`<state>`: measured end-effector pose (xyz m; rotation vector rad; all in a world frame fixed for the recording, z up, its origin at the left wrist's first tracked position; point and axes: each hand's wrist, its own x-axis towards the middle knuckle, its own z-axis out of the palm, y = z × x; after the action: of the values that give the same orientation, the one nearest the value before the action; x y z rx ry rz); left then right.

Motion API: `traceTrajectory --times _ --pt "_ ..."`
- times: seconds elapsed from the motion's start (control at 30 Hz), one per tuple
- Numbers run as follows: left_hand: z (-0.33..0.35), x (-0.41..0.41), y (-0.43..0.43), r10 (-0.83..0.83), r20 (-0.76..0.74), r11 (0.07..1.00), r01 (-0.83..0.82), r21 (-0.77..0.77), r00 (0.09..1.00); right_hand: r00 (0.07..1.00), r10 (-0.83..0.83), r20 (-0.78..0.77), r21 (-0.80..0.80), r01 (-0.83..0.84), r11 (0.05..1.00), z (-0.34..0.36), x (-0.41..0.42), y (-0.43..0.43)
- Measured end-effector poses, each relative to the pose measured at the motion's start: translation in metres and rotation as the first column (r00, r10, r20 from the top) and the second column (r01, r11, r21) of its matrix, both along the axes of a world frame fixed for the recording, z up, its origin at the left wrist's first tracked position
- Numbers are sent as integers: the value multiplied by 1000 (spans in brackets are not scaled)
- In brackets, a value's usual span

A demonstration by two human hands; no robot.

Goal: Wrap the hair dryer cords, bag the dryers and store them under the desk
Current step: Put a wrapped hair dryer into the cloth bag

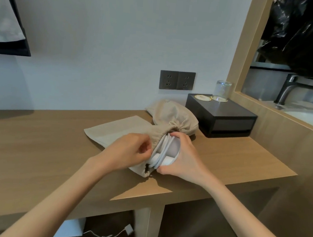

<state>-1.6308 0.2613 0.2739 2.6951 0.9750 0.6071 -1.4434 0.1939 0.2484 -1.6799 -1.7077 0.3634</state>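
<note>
Nearest, the right hand (181, 157) cups the white cord-wrapped hair dryer (164, 151) on the wooden desk (42, 145). At its nine o'clock, the left hand (129, 152) pinches the beige drawstring cloth bag (111, 131)'s mouth. Best hold the mouth wide and feed the coils in together. A second, already cinched bag (171, 116) lies at twelve o'clock.

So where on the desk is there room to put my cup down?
The desk is bare left of the flat cloth bag, and also between the right hand and the wooden side wall. It is crowded around the tied bag and black box.
</note>
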Motion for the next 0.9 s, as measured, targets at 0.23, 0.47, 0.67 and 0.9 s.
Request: traceTrajectory --times 0.23,0.47,0.67,0.9 --pt "6 -14 -13 -144 347 952 225 -207 927 980 -124 -158 -56 116 992 8 -18 12" --pt "6 -20 -17 -108 428 937 235 -258 897 845 -133 -518 -137 71 988 15 -32 25" --pt "-14 -39 -11 16 420 949 118 -292 907 882 2 -471 -160 -88 983 15 -29 25" --pt "-30 -48 -19 110 348 988 -63 -144 931 973 -127 -194 130 153 980 10 -5 39"
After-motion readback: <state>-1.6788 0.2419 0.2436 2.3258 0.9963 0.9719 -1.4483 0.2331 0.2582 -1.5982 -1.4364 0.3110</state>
